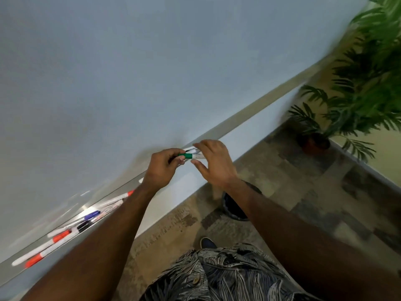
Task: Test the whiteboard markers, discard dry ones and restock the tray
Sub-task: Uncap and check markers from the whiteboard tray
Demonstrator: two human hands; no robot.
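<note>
A leafy plant [364, 68] stands in a dark pot [314, 141] on patchy carpet [303, 192]. A dark shoe [207, 242] rests on that carpet, well apart.

Loose shirt [227, 276] printed with grey, white and black leaves, one pale round button [196, 280] at the front. Dark blue shoe [207, 243] below. Forearms [97, 242], left hand [161, 168] and right hand [213, 164] bare.

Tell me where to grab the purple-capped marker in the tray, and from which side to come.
Pinch the purple-capped marker across its width where the cap meets the barrel, coming down from above on the room side. It lies flat along the tray. The whiteboard closes off the far side, and the black-capped marker lies close beside it, so a side approach looks cramped.
</note>
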